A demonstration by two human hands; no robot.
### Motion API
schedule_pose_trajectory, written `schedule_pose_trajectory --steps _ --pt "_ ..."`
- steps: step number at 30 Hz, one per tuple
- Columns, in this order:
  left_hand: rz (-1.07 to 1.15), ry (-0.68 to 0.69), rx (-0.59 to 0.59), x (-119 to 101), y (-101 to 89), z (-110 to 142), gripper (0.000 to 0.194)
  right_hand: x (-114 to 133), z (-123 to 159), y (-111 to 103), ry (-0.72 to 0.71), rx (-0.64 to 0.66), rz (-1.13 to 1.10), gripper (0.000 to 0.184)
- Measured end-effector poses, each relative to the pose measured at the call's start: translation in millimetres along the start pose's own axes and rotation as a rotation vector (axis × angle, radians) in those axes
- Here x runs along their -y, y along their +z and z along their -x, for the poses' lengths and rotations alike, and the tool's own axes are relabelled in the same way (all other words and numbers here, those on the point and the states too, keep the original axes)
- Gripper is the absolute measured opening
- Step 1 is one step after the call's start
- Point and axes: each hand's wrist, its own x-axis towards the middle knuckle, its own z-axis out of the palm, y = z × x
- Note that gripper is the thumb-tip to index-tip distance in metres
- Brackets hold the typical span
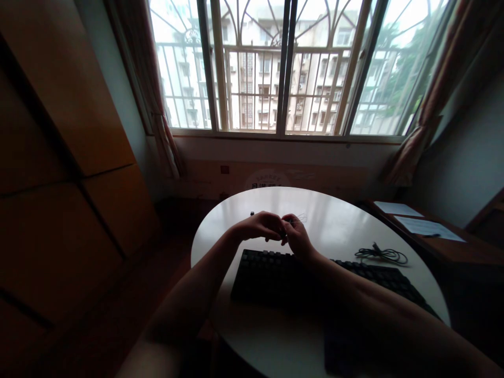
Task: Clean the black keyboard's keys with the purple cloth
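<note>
My left hand [262, 226] and my right hand [298, 239] meet just beyond the back edge of a black keyboard [271, 273]. Their fingertips close around a small dark piece [283, 235], apparently a keycap, mostly covered by the fingers. Thin wire loops [302, 218], like those of a wire keycap puller, stick out past my right hand, whose fingers are closed. A small black keycap [252, 213] sits on the white table behind my left hand. My right forearm crosses over the keyboard and hides part of its keys.
The round white table [220, 220] carries a coiled black cable [381, 254] at right. A dark flat item [342, 346] lies near the front edge. Papers [429, 228] and a pen [432, 235] rest on a brown surface beyond. A barred window is ahead, a wooden cabinet [79, 210] left.
</note>
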Motion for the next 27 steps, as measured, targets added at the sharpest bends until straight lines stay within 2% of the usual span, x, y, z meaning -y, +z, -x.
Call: schedule_pose_trajectory --steps 7,14,20,27 --pt "-0.012 -0.006 0.003 -1.4 0.7 1.1 0.038 2.6 1.5 0.7 -0.017 -0.021 0.040 0.025" --pt "0.001 0.002 -0.015 -3.4 -0.8 2.7 0.035 -4.9 -3.6 -7.8 -0.288 -0.117 0.303 0.032" --pt "0.124 0.090 -0.151 0.5 -10.5 6.0 0.033 -4.0 -2.2 -8.9 -0.375 -0.122 0.369 0.031" --pt "0.351 0.218 -0.323 8.0 -28.0 14.0 0.031 0.9 0.8 -7.4 -0.375 -0.088 0.395 0.035"
